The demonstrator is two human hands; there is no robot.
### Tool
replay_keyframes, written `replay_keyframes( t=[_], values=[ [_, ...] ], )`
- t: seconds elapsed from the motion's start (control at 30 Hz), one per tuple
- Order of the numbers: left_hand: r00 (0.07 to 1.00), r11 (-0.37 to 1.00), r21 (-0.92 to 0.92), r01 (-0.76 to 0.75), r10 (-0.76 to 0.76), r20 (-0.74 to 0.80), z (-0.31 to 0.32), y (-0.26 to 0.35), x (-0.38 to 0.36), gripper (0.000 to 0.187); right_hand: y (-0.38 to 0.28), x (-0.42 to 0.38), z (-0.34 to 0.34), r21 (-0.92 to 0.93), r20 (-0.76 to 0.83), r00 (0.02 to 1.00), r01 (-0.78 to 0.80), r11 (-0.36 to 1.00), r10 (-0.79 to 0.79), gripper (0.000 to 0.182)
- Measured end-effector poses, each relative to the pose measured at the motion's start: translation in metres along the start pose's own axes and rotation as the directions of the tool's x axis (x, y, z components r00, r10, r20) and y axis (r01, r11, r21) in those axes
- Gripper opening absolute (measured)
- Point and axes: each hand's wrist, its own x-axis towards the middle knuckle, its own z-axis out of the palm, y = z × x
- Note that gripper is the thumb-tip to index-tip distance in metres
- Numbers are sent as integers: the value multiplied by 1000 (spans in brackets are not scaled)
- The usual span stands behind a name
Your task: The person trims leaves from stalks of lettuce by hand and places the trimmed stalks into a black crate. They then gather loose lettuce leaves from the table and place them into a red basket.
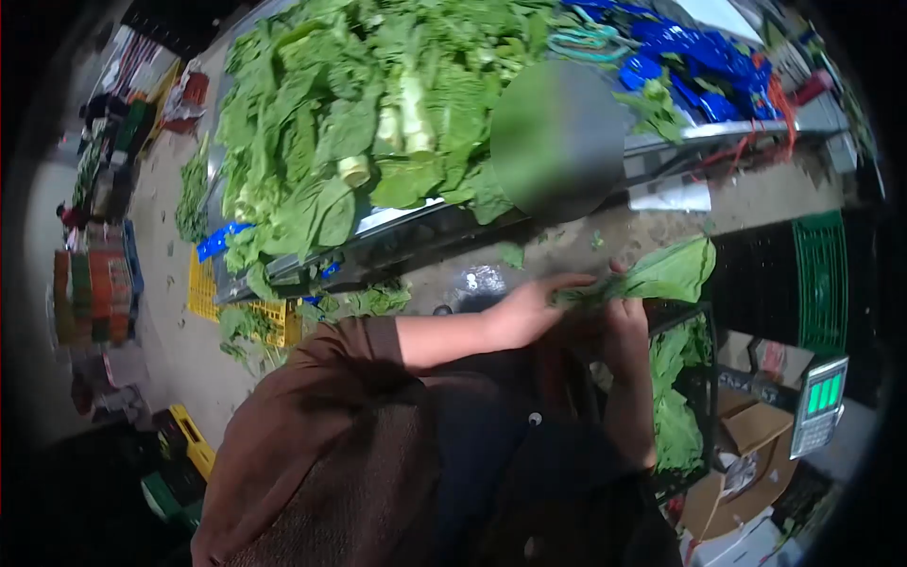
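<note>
Greens (378, 123) on table (718, 132)

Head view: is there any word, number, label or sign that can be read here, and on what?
None can be read.
Scale: its green display is lit, but the digits are too blurred to read.
Cardboard boxes: any print is too small to read.
Leafy greens in the hands: no label.

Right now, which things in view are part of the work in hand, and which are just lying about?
In hand:
- leafy bunch, held by left hand and right hand
- greens pile
- crate of greens

Lying about:
- scale
- blue bags
- yellow crate
- cardboard box
</note>
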Motion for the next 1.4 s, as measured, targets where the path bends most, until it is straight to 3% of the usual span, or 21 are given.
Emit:
replay_keyframes(
  t=[0.07, 0.1, 0.13, 0.2, 0.27, 0.3, 0.33, 0.37, 0.47, 0.57, 0.6, 0.8, 0.93, 1.0, 1.03, 1.07, 1.13, 1.2, 1.23, 1.3, 1.4],
  values=[
    [911, 913, 269, -308, 365, -194, -61, -7, -46, 37, 8, 19, 31, -261, 196, 977, -36, 965, 89, 48],
    [898, 942, 210, -263, 318, -303, -87, -5, -79, 35, 10, 29, 49, -472, 316, 928, -27, 881, 198, 48],
    [875, 964, 142, -224, 263, -406, -111, -4, -114, 34, -1, 27, 84, -523, 291, 927, -53, 851, 237, 47],
    [671, 910, 345, -231, 406, -621, -146, -22, -179, 32, 7, 43, 127, -366, 509, 859, 160, 917, 53, 44],
    [539, 997, 16, -77, 55, -841, -160, -24, -248, 33, 7, 53, 173, -438, 523, 852, 227, 870, 41, 39],
    [433, 994, 38, -99, 78, -898, -164, -34, -278, 31, 3, 59, 197, -481, 532, 843, 227, 847, 76, 36],
    [325, 980, -161, -120, -115, -939, -163, -43, -304, 31, 1, 66, 214, -538, 563, 821, 279, 796, 92, 36],
    [220, 922, -345, -176, -304, -927, -161, -52, -329, 30, 6, 77, 229, -536, 592, 802, 320, 781, 78, 36],
    [-166, 963, -43, -265, -90, -982, -170, -107, -388, 29, 14, 97, 272, -563, 633, 767, 368, 740, 100, 34],
    [-357, 872, -185, -454, -368, -859, -199, -107, -436, 23, 22, 110, 310, -573, 668, 730, 384, 724, 142, 32],
    [-435, 894, -136, -426, -335, -836, -214, -128, -451, 19, 24, 112, 321, -583, 669, 730, 395, 710, 143, 31],
    [-611, 802, 98, -590, -363, -704, -308, -178, -499, 17, 23, 110, 356, -616, 701, 691, 466, 635, 173, 31],
    [-694, 775, 185, -604, -398, -600, -284, -217, -526, 24, 10, 127, 335, -628, 686, 716, 492, 603, 130, 33],
    [-642, 880, -317, -353, -474, -603, -244, -238, -540, 55, 2, 134, 323, -637, 621, 780, 444, 630, 77, 31],
    [-787, 804, -576, 147, -257, -561, -223, -295, -547, 79, 0, 146, 316, -624, 612, 789, 444, 643, 50, 31],
    [-767, 698, -635, 331, -194, -612, -198, -346, -549, 96, 0, 163, 303, -631, 588, 808, 484, 606, -32, 31],
    [-613, 725, -494, 480, -126, -780, -187, -316, -517, 86, -1, 192, 272, -702, 512, 843, 521, 485, -166, 34],
    [-369, 913, -403, 68, -352, -860, -209, -243, -455, 73, -9, 194, 269, -779, 517, 822, 568, 266, -240, 37],
    [-308, 929, -358, 95, -315, -898, -222, -181, -410, 57, -13, 194, 275, -807, 500, 839, 542, 236, -215, 40],
    [-117, 969, 11, 247, 41, -992, -241, -122, -333, 53, -16, 203, 278, -819, 519, 824, 556, 145, -227, 44],
    [318, 797, 515, 316, 423, -849, -251, -22, -223, 53, -26, 198, 294, -818, 565, 811, 575, 30, -149, 47]
  ],
)
